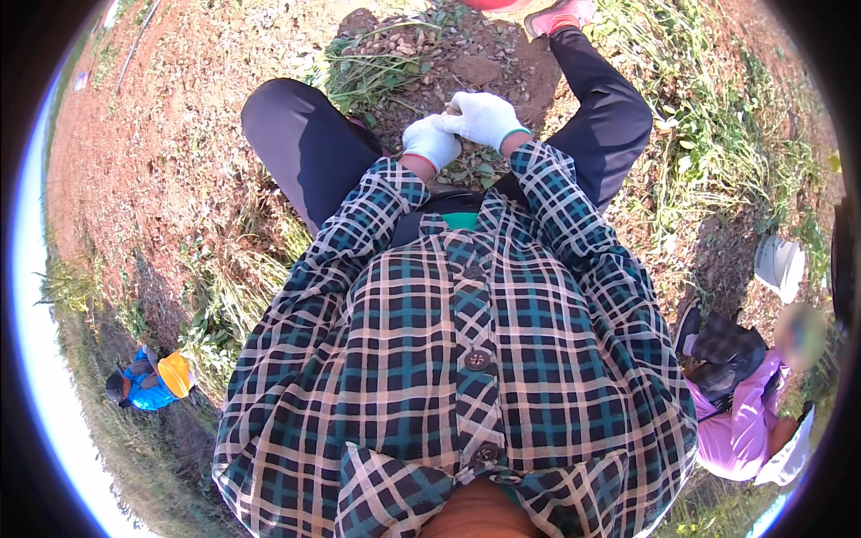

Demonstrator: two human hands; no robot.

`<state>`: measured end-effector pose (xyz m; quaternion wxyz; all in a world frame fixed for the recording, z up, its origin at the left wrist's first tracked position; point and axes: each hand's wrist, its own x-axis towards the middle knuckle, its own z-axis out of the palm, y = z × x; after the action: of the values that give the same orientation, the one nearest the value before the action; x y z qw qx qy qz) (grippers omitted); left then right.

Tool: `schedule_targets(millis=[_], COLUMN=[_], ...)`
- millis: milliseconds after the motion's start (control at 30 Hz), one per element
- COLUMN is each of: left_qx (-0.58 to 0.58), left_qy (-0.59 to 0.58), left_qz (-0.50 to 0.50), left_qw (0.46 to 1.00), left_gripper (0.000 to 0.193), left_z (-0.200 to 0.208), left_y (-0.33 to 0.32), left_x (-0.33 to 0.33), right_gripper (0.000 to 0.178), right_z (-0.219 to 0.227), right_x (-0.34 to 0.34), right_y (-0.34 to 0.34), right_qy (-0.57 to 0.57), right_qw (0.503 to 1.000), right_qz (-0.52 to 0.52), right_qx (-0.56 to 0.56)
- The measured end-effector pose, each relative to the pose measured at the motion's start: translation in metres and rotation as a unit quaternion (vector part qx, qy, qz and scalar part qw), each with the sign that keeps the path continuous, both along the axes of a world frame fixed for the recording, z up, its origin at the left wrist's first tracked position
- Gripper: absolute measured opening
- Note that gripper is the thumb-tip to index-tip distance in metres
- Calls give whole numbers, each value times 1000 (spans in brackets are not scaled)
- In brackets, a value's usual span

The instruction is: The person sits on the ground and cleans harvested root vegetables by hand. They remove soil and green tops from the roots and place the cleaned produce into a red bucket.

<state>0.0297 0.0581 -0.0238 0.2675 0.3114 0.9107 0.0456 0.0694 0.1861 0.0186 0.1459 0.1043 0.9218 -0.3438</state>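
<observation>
My left hand [431,142] and my right hand [485,119], both in white knit gloves, meet in front of me between my bent knees. The fingers of each are curled and press against the other hand. Whatever they hold, if anything, is hidden by the gloves. Just beyond them, to the left, lies a heap of pulled green plants [372,79]. Tan pods [405,41] that look like peanuts are piled at its far side.
Part of a red rounded object [493,4] shows at the far edge. Cut plants [708,134] cover the ground to the right. A person in pink [735,417] sits near a white bucket [779,267]; another in blue [148,381] is at the left by something orange [176,374].
</observation>
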Motion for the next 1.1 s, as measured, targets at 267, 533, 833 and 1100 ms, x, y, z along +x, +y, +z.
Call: schedule_targets(millis=[267,533,833,1100], left_qx=[-17,-68,41,34], left_qy=[-22,-55,0,-57], left_qz=[-36,-49,-24,24], left_qw=[999,995,999,997], left_gripper=[30,32,31,58], left_z=[-18,-5,-20,-5], left_y=[-1,5,-8,-17], left_x=[1,1,6,-4], right_gripper=[41,25,12,22], right_z=[-14,-48,143,250], right_x=[10,47,48,-13], right_y=[-1,-14,-51,82], right_qy=[-82,128,493,754], right_qw=[994,984,848,566], right_qz=[-14,-51,49,-286], right_qx=[-75,-111,-186,-172])
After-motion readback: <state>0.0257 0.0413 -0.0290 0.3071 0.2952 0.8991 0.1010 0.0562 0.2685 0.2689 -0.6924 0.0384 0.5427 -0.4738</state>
